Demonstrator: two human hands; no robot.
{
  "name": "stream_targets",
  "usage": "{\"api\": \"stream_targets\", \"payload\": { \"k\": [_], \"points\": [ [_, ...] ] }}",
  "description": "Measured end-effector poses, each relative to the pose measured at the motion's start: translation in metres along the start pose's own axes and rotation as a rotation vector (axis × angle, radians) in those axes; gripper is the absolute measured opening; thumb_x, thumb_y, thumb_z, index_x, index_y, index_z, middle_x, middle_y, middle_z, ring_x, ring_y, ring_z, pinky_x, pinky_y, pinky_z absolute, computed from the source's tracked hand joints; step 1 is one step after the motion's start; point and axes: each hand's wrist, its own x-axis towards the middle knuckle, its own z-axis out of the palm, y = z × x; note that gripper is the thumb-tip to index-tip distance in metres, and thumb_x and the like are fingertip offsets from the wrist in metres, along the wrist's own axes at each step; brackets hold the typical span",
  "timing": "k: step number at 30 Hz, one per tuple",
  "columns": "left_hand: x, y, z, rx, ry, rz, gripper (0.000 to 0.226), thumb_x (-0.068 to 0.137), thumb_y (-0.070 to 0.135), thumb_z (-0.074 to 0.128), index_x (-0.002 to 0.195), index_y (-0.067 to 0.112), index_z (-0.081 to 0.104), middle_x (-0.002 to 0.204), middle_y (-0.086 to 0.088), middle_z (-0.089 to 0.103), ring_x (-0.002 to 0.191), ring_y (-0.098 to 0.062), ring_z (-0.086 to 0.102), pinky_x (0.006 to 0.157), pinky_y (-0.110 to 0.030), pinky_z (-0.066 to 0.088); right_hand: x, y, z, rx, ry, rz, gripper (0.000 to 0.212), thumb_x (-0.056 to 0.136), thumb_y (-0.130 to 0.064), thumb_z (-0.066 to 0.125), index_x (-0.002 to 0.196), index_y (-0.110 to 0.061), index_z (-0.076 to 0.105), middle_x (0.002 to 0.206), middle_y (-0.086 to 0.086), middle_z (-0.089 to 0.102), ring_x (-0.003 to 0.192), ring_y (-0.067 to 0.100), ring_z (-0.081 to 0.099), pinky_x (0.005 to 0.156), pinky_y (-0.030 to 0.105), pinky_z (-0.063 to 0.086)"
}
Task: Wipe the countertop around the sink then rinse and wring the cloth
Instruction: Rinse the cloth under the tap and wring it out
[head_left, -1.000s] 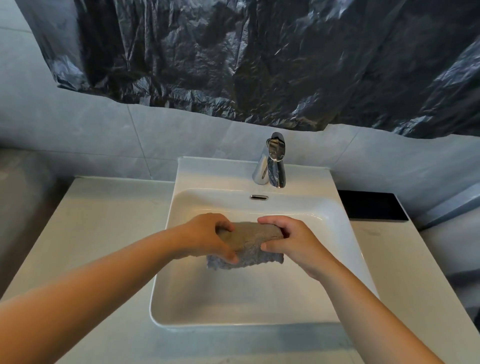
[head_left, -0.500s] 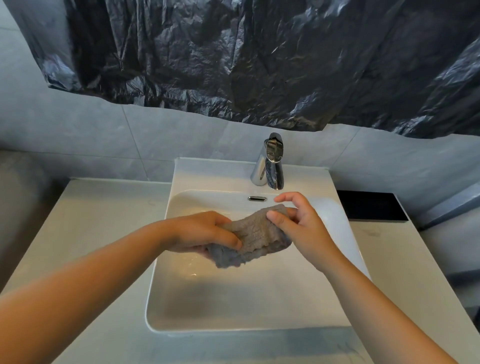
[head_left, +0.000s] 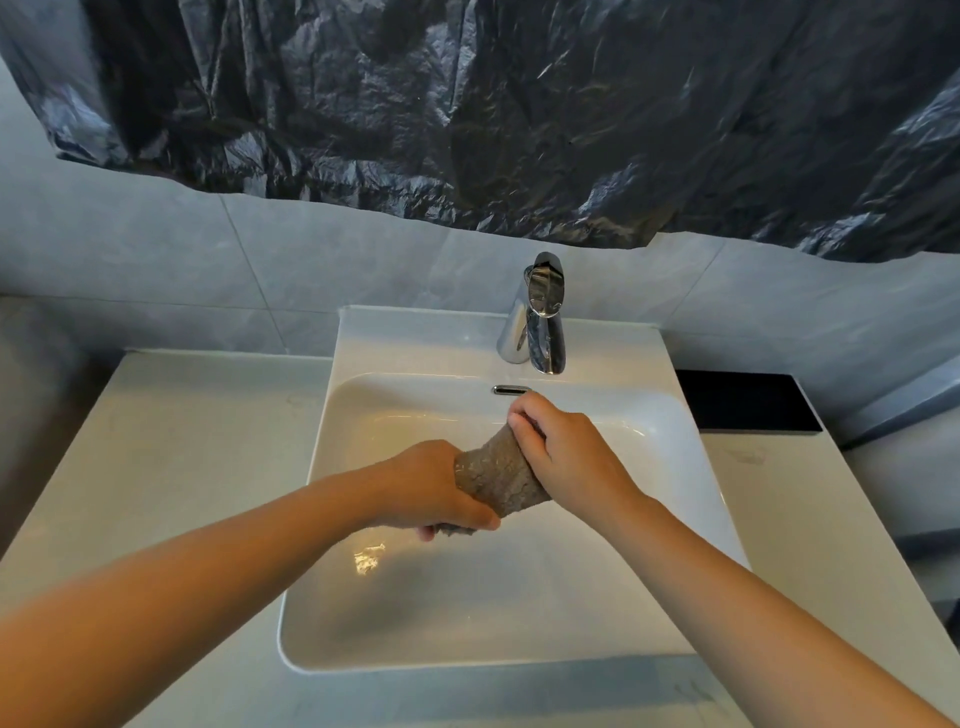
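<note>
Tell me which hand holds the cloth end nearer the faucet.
The right hand: it grips the grey cloth at its far end, closest to the faucet, while the left hand grips the near end, lower over the sink.

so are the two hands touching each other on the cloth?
Apart. Head view shows a stretch of twisted grey cloth between the left hand and the right hand, each gripping one end.
</note>
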Motion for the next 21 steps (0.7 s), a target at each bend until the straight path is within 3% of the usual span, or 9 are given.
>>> {"api": "stream_targets", "payload": {
  "k": [3, 6, 8, 10, 13, 16, 18, 21],
  "points": [
    [0.003, 0.001, 0.001, 0.349, 0.240, 0.064, 0.033, 0.080, 0.037, 0.072, 0.103, 0.015, 0.064, 0.085, -0.001, 0.064, 0.072, -0.013, 0.059, 0.063, -0.022, 0.050, 0.012, 0.000, 0.009, 0.266, -0.138, 0.326, 0.022, 0.101, -0.028, 0.038, 0.097, -0.020, 0.059, 0.091, -0.001, 0.059, 0.078, 0.015, 0.055, 0.051, 0.014, 0.038],
    [0.008, -0.002, 0.006, 0.743, 0.368, 0.215, 0.032, 0.089, 0.038, 0.061, 0.113, 0.018, 0.059, 0.105, -0.002, 0.064, 0.095, -0.020, 0.060, 0.080, -0.027, 0.045, 0.021, -0.002, 0.006, 0.592, -0.387, 0.731, 0.017, 0.095, -0.017, 0.043, 0.089, -0.014, 0.059, 0.068, 0.006, 0.057, 0.045, 0.012, 0.049, 0.034, 0.012, 0.024],
    [0.011, -0.006, 0.009, 0.729, 0.421, 0.279, 0.032, 0.089, 0.039, 0.059, 0.113, 0.018, 0.055, 0.106, -0.001, 0.064, 0.094, -0.020, 0.059, 0.081, -0.028, 0.047, 0.023, -0.002, 0.001, 0.649, -0.474, 0.838, 0.014, 0.092, -0.015, 0.048, 0.085, -0.011, 0.059, 0.061, 0.008, 0.057, 0.036, 0.010, 0.046, 0.034, 0.012, 0.024],
    [0.014, -0.010, 0.004, 0.488, 0.379, 0.251, 0.034, 0.084, 0.038, 0.067, 0.109, 0.019, 0.056, 0.094, 0.002, 0.066, 0.081, -0.015, 0.060, 0.074, -0.030, 0.052, 0.023, 0.000, -0.001, 0.605, -0.394, 0.735, 0.017, 0.094, -0.022, 0.050, 0.093, -0.012, 0.063, 0.075, 0.009, 0.062, 0.051, 0.014, 0.055, 0.035, 0.014, 0.033],
    [0.013, -0.012, -0.011, -0.211, -0.065, 0.053, 0.027, 0.080, 0.028, 0.073, 0.098, 0.011, 0.061, 0.073, -0.001, 0.061, 0.062, -0.011, 0.055, 0.055, -0.023, 0.050, 0.007, 0.003, -0.008, 0.548, -0.198, 0.429, 0.030, 0.094, -0.044, 0.051, 0.118, -0.027, 0.056, 0.104, -0.001, 0.060, 0.084, 0.011, 0.060, 0.049, 0.016, 0.045],
    [0.005, -0.017, -0.019, -0.689, -0.473, -0.012, 0.044, 0.072, 0.030, 0.080, 0.101, 0.009, 0.056, 0.072, -0.003, 0.054, 0.060, -0.009, 0.048, 0.045, -0.014, 0.041, -0.023, 0.010, -0.010, 0.679, -0.037, 0.179, 0.033, 0.092, -0.043, 0.054, 0.124, -0.036, 0.055, 0.114, -0.006, 0.061, 0.097, 0.012, 0.063, 0.061, 0.021, 0.053],
    [0.004, -0.020, -0.021, -0.834, -0.684, -0.004, 0.050, 0.069, 0.029, 0.082, 0.106, 0.010, 0.054, 0.071, -0.002, 0.052, 0.058, -0.006, 0.046, 0.042, -0.011, 0.041, -0.038, 0.015, -0.002, 0.693, 0.086, 0.083, 0.040, 0.087, -0.050, 0.050, 0.123, -0.033, 0.055, 0.116, -0.006, 0.063, 0.103, 0.011, 0.062, 0.064, 0.022, 0.054],
    [0.005, -0.015, -0.021, -0.826, -0.930, 0.012, 0.049, 0.076, 0.032, 0.076, 0.112, 0.014, 0.048, 0.071, 0.003, 0.051, 0.060, -0.003, 0.046, 0.043, -0.008, 0.042, -0.041, 0.009, 0.016, 0.681, 0.282, -0.013, 0.043, 0.085, -0.049, 0.041, 0.117, -0.024, 0.058, 0.112, -0.009, 0.064, 0.104, 0.012, 0.061, 0.073, 0.023, 0.055]
  ]
}}
